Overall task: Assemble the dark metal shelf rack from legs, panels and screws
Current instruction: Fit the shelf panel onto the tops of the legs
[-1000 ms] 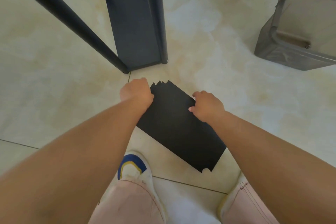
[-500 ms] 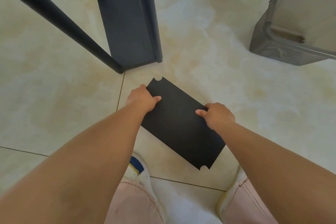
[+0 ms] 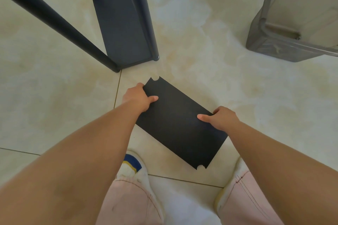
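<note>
Gripping the panel (image 3: 180, 121) at both long edges: left hand (image 3: 137, 97) pinching the far-left edge with thumb laid on top, right hand (image 3: 222, 118) pinching the opposite edge the same way, fingers curled out of sight beneath. Holding it flat and low over the floor (image 3: 210, 78), just ahead of the shoes (image 3: 132, 170), long axis running diagonally from far-left to near-right, one notched corner pointing toward the rack (image 3: 124, 29). Standing just beyond that corner, the rack with its legs (image 3: 146, 23) and a fitted lower shelf. Sitting well apart at far right, a bin (image 3: 292, 23). Lying nearer the rack, the left hand; probably needing a turn to square the panel between the legs before lifting it in.
</note>
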